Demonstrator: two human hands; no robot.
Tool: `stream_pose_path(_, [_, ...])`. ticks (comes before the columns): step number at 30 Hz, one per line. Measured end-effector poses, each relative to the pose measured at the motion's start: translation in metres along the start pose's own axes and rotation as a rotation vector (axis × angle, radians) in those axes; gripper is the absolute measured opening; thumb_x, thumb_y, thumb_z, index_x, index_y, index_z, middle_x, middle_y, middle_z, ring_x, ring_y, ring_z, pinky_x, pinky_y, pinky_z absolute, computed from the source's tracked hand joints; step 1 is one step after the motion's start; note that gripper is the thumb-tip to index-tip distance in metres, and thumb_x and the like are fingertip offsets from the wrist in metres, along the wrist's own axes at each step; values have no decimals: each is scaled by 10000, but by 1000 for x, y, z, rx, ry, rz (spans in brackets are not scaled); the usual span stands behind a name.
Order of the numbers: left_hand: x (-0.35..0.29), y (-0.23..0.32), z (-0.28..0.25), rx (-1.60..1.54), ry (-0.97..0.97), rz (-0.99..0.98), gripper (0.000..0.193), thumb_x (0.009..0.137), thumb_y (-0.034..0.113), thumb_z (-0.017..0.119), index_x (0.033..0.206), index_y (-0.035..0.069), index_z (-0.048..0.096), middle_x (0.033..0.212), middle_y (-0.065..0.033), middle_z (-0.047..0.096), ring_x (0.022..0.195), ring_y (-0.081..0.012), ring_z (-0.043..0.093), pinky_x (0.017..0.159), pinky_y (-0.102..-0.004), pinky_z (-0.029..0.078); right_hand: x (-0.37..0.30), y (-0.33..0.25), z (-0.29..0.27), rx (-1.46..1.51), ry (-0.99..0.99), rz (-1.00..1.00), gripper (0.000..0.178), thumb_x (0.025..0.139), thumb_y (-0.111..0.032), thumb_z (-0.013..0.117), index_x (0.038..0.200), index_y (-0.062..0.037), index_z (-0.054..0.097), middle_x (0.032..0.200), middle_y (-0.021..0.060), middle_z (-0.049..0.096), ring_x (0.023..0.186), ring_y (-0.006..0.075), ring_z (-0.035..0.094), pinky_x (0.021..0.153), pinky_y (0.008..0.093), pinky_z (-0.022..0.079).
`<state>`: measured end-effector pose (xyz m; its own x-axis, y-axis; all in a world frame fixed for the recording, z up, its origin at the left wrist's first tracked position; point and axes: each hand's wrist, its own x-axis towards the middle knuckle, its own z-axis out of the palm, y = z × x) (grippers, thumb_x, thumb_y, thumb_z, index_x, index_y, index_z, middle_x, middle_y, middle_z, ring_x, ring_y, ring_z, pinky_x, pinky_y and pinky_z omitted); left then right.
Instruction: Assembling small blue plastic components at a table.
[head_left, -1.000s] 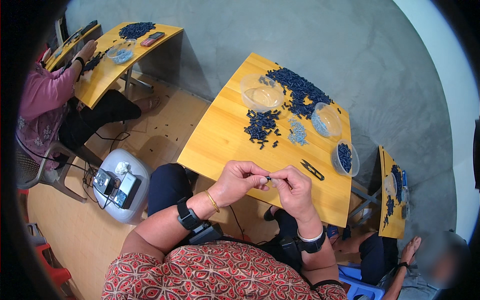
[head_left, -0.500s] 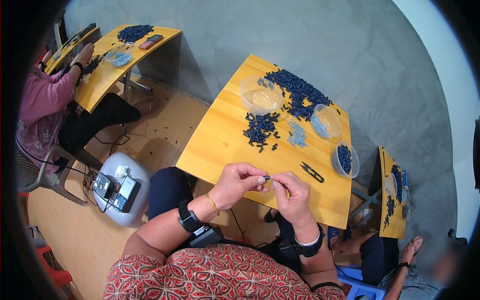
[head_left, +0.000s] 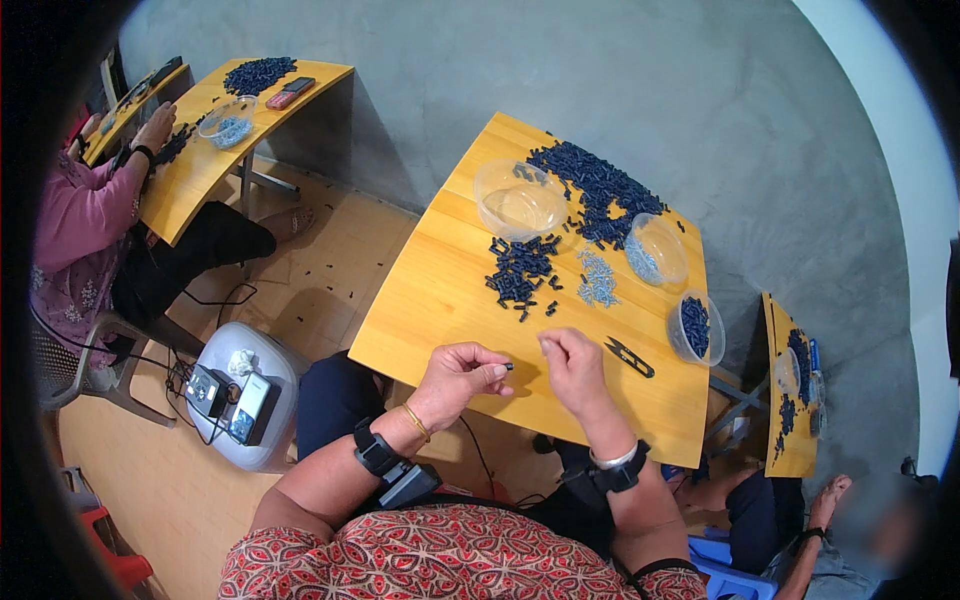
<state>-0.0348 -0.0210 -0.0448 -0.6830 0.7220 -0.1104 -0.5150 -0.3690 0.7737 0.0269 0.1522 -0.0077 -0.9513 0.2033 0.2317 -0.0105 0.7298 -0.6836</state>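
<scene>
My left hand (head_left: 455, 382) pinches a small dark cylindrical piece (head_left: 509, 366) between thumb and fingertips, over the near edge of the yellow wooden table (head_left: 430, 300). A little to the right, my right hand (head_left: 574, 368) is closed, its fingers curled; anything in them is hidden. Beyond the hands lies a loose cluster of dark pieces (head_left: 520, 272), beside a patch of tiny light-blue pieces (head_left: 598, 280). Black thread snips (head_left: 629, 357) rest on the wood to the right of my right hand.
A large dark heap (head_left: 585, 180) covers the table's far side. Clear plastic bowls stand around it: one large (head_left: 497, 205), one with light-blue bits (head_left: 672, 240), one with dark pieces (head_left: 714, 345). A person (head_left: 85, 225) works at another table on the left; another sits at right.
My hands have moved apart. The right one has come away from the dark piece and its fingers have curled in; the left keeps the piece, slightly further left. The whole view has shifted slightly.
</scene>
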Motion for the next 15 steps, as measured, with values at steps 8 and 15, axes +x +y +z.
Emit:
stream_pose_path(8, [4, 4, -12, -240, -35, -58, 95, 842, 18, 528, 914, -14, 583, 789, -66, 581, 708, -145, 577, 711, -347, 534, 42, 16, 14, -272, -10, -235, 140, 753, 0, 535, 876, -51, 579, 788, 128, 565, 717, 320, 569, 617, 368, 461])
stream_pose_path(15, [9, 3, -12, -315, -97, -51, 100, 846, 18, 518, 916, -4, 587, 792, -67, 588, 710, -153, 578, 726, -345, 523, 38, 20, 16, -380, 7, -230, 71, 741, 3, 510, 799, -38, 523, 775, 128, 530, 693, 352, 543, 628, 423, 452])
